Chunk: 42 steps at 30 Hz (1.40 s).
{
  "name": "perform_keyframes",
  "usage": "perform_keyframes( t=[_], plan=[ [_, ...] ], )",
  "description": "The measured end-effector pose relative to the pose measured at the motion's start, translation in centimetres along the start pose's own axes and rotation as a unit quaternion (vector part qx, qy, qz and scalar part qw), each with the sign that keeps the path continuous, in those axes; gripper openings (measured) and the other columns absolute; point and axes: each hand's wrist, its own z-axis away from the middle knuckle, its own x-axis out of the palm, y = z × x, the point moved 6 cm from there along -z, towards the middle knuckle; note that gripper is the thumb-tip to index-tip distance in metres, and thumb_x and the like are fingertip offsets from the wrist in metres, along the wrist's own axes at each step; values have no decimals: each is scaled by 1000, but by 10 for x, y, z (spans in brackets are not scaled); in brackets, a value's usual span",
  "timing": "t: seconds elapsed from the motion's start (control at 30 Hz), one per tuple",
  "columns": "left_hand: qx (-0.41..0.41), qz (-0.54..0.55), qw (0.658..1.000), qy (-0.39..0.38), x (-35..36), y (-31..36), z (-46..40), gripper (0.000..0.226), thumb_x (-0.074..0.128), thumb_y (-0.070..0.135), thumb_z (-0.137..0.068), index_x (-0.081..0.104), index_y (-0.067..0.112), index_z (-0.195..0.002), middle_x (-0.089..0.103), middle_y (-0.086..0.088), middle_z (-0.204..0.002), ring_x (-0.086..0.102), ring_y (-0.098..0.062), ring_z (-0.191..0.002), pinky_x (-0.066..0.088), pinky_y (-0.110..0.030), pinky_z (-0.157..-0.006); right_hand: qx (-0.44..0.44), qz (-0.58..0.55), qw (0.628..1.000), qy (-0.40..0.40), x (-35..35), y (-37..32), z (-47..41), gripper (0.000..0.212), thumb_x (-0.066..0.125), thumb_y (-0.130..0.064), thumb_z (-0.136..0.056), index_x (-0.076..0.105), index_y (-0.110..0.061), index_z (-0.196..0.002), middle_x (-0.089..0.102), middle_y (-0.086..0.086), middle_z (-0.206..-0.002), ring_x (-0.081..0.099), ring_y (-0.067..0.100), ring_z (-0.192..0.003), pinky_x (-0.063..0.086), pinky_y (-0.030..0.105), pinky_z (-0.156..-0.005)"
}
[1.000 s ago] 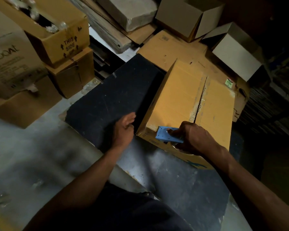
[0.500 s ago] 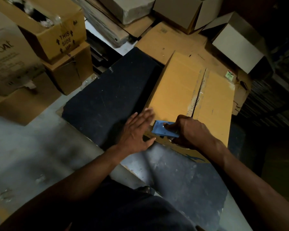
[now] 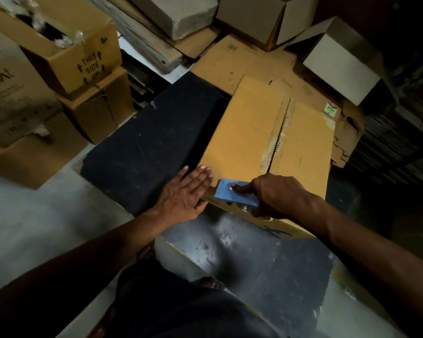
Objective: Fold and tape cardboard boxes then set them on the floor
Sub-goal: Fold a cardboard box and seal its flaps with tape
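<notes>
While the mat (image 3: 142, 142) carries the box (image 3: 254, 132) at its right edge, flaps closed, the left hand (image 3: 183, 193) lies flat, fingers straight, against the box's near corner; the right hand (image 3: 276, 196) grips the dispenser (image 3: 235, 196) there.

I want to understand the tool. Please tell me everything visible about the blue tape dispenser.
The blue tape dispenser shows a flat blue plate, plastic by its look, with small holes; its tape roll is mostly hidden. It lies tilted on the near edge of the closed cardboard box, left of the centre seam. The right hand grips it, index finger stretched along the plate. The left hand lies flat beside it, not touching it.
</notes>
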Motion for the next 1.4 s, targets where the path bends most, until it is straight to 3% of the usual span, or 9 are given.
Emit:
perform_keyframes(
  t=[0.23,0.63,0.87,1.17,1.27,1.4],
  plan=[
    [-5,-23,1000,0,-1,2,-1,65,50,45,-99,50,8,-152,42,-12,-162,37,-25,-151,41,-56,-115,-7,0,1000,-21,20,27,28,81,69,-42,-90,22,-59,-154,64,-2,-123,65,22,-104,59,41,-78],
    [-10,-59,998,-1,0,3,-1,69,53,45,-100,35,12,-158,34,-9,-166,32,-23,-153,41,-57,-114,-19,-11,1000,-8,35,57,58,80,64,-45,-92,17,-60,-154,60,-5,-115,62,18,-103,58,38,-78],
    [-15,-52,998,13,0,4,-1,69,64,40,-96,45,9,-154,42,-11,-162,40,-26,-150,43,-58,-112,27,4,997,-75,61,93,84,81,65,-45,-90,19,-58,-155,65,-6,-122,64,17,-103,61,40,-78],
    [-11,-43,999,23,-12,10,-5,69,71,37,-90,53,8,-150,46,-9,-159,44,-23,-147,43,-56,-111,36,-22,997,-64,77,93,84,81,70,-39,-88,26,-57,-154,63,-3,-123,64,21,-108,60,42,-79],
    [-28,-53,998,-16,-22,21,-11,78,73,44,-84,53,6,-149,44,-13,-160,43,-27,-148,35,-61,-115,41,-27,997,-60,79,95,82,81,69,-39,-87,27,-57,-153,63,-1,-122,65,22,-106,60,43,-78],
    [-39,-51,984,-168,-29,81,-33,100,53,71,-83,37,6,-158,20,-21,-169,21,-35,-157,7,-69,-121,47,-49,995,-67,77,101,76,81,73,-38,-82,33,-58,-150,63,-3,-117,65,22,-103,57,37,-74]
  ],
)
